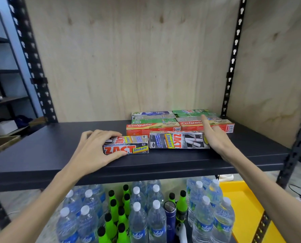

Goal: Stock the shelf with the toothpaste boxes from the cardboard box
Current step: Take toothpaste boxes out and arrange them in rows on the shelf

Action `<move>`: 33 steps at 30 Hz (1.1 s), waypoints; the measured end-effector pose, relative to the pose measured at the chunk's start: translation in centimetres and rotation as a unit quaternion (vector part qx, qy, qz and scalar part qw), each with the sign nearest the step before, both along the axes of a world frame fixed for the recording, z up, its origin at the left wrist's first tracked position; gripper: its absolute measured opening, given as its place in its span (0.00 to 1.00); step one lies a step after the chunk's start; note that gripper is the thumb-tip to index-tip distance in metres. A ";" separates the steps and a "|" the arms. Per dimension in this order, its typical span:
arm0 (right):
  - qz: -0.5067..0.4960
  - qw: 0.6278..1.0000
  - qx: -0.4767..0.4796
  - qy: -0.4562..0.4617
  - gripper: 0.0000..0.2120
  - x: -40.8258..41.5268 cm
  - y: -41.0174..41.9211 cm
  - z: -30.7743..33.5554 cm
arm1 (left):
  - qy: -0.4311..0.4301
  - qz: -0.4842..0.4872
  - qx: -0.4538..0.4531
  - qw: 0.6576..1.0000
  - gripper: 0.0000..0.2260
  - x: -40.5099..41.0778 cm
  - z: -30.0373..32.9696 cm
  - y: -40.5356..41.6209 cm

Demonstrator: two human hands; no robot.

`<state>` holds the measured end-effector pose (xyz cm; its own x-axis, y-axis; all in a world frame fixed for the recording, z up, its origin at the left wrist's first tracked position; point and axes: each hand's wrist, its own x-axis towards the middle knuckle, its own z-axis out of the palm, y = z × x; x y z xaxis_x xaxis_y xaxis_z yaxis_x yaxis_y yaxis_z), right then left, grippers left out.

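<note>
The dark shelf (58,148) is carrying a block of toothpaste boxes at its right rear, green boxes (195,114) behind, two red Colgate boxes (153,128) before them, and the person is squaring up the front row. The left hand (93,148) is curling round the end of two stacked Zact boxes (128,146), while the right hand (214,137), fingers straight, is lying against the end of a third Zact box (178,140). Next, I judge, the two need pushing together; the cardboard box is not visible.

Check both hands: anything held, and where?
Left hand grips the left end of the front silver-and-red ZACT toothpaste box, fingers curled over it. Right hand holds nothing, fingers straight.
</note>
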<state>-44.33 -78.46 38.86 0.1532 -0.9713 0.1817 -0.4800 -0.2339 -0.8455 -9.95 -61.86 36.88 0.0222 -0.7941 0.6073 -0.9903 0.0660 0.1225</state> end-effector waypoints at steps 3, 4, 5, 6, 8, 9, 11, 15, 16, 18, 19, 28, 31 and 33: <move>-0.015 1.000 -0.014 -0.004 0.37 0.3 0.4 0.3 | 0.001 0.001 0.002 1.000 0.27 0.1 0.0 -0.1; -0.020 1.000 -0.020 -0.003 0.37 0.3 0.2 0.1 | 0.002 -0.001 0.003 1.000 0.28 0.1 0.0 -0.1; -0.027 0.999 -0.029 0.003 0.38 0.3 0.1 0.0 | 0.005 -0.002 0.004 1.000 0.28 0.1 0.0 -0.1; -0.030 0.999 -0.035 0.007 0.39 0.3 -0.1 -0.1 | 0.007 -0.002 0.005 1.000 0.29 0.2 0.0 -0.2; -0.029 0.999 -0.043 0.010 0.44 0.3 -0.5 -0.4 | 0.011 -0.002 0.007 1.000 0.29 0.2 -0.1 -0.2; -0.025 0.999 -0.045 0.010 0.48 0.3 -0.5 -0.5 | 0.012 -0.002 0.008 1.000 0.29 0.2 -0.1 -0.2; -0.011 0.999 -0.047 0.003 0.49 0.0 -0.4 -0.6 | 0.012 -0.003 0.009 1.000 0.29 0.2 0.0 -0.2; 0.030 0.990 -0.136 -0.019 0.31 -0.7 0.1 -1.0 | 0.012 0.005 0.003 1.000 0.29 0.2 0.0 -0.2; 0.032 0.985 -0.168 -0.023 0.27 -0.8 0.3 -1.0 | 0.012 0.014 0.003 1.000 0.30 0.3 0.0 -0.2; 0.033 0.975 -0.218 -0.025 0.23 -0.9 0.5 -1.1 | 0.011 0.036 0.003 0.999 0.31 0.4 -0.1 -0.3; 0.039 0.971 -0.233 -0.017 0.22 -0.9 0.6 -1.2 | 0.011 0.046 0.001 0.999 0.31 0.5 -0.1 -0.3; 0.089 0.957 -0.210 0.178 0.36 -1.0 0.2 -2.0 | 0.098 0.033 0.015 0.995 0.33 0.4 0.2 -0.3; 0.102 0.958 -0.218 0.157 0.34 -1.1 -0.2 -2.2 | 0.155 -0.008 0.029 0.987 0.28 0.8 0.5 -0.3; 0.108 0.957 -0.223 0.151 0.33 -1.2 -0.4 -2.3 | 0.166 -0.019 0.034 0.985 0.26 0.8 0.6 -0.2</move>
<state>-45.52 -78.82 36.59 0.4530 -0.7469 0.4867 -0.5859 -0.6609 -0.4690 -9.11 -62.03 37.45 0.1792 -0.8370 0.5171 -0.8921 0.0834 0.4441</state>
